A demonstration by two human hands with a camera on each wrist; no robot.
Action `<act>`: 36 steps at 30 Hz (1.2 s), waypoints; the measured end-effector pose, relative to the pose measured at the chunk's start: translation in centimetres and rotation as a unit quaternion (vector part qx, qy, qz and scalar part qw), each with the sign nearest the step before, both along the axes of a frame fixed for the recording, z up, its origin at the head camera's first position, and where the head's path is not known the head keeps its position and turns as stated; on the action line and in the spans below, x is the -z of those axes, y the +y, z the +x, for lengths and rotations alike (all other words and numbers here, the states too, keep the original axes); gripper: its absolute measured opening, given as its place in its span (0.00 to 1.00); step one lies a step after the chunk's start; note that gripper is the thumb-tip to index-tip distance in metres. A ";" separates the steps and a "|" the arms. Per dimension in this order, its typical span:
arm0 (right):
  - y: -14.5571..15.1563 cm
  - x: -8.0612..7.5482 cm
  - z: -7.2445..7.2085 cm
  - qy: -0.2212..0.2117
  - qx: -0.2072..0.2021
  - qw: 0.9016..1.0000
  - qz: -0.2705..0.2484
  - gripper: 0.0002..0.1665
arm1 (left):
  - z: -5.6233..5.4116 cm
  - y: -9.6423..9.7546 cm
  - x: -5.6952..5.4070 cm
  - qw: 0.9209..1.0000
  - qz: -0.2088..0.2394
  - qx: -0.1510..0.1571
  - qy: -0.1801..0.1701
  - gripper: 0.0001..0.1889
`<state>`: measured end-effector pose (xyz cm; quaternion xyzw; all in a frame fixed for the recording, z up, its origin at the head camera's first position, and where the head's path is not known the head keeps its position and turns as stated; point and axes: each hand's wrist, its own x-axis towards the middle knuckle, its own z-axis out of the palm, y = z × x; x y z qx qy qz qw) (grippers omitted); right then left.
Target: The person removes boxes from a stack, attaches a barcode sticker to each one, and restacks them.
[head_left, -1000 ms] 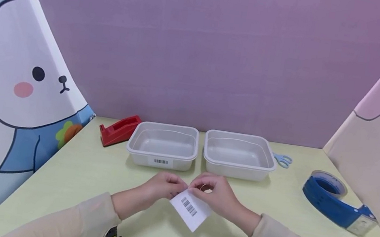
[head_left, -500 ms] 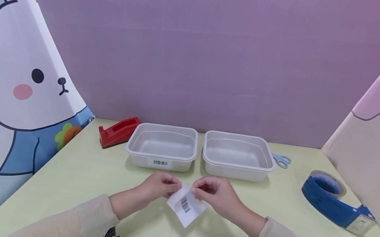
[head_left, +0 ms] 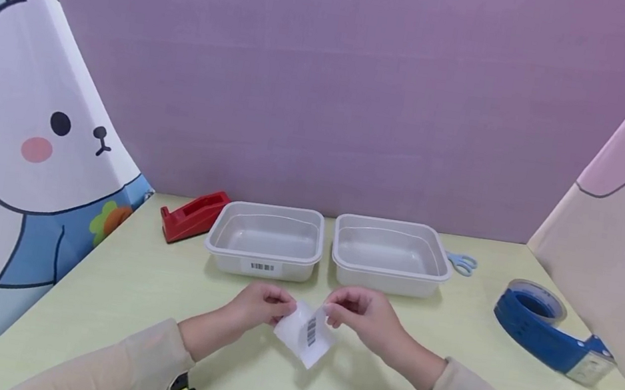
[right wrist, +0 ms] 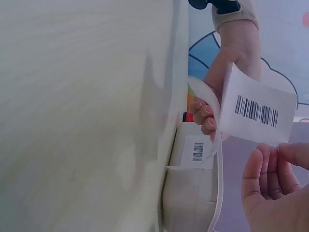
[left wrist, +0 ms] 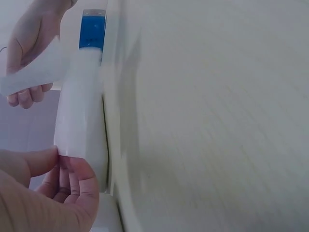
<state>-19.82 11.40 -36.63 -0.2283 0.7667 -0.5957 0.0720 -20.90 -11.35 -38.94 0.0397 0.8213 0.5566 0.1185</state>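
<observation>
Above the front middle of the table, my left hand (head_left: 259,307) pinches a corner of a white backing sheet (left wrist: 77,111) between thumb and fingers. My right hand (head_left: 369,318) pinches the upper corner of a barcode label (right wrist: 258,112). Label and sheet have come apart along the top and meet lower down, forming an open fold in the right wrist view. The label's printed side faces that camera, black bars showing. Behind the hands stand two white plastic tubs; the left tub (head_left: 230,261) carries a similar barcode sticker (head_left: 262,267) on its front, while the right tub (head_left: 387,282) has a plain front.
A red tape dispenser (head_left: 194,218) lies left of the tubs. Light blue scissors (head_left: 462,264) show partly behind the right tub. A blue packing tape dispenser (head_left: 546,334) with its roll lies at the right. Printed panels and a purple wall border the table.
My right hand has moved slightly right, away from my left, drawing the label's corner off the backing. The label, flat against the sheet earlier, is now bent outward.
</observation>
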 end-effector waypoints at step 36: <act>2.5 -0.5 -1.6 -0.129 0.185 0.966 -0.125 0.14 | -0.2 5.0 -4.5 1.000 0.011 0.014 -0.007 0.22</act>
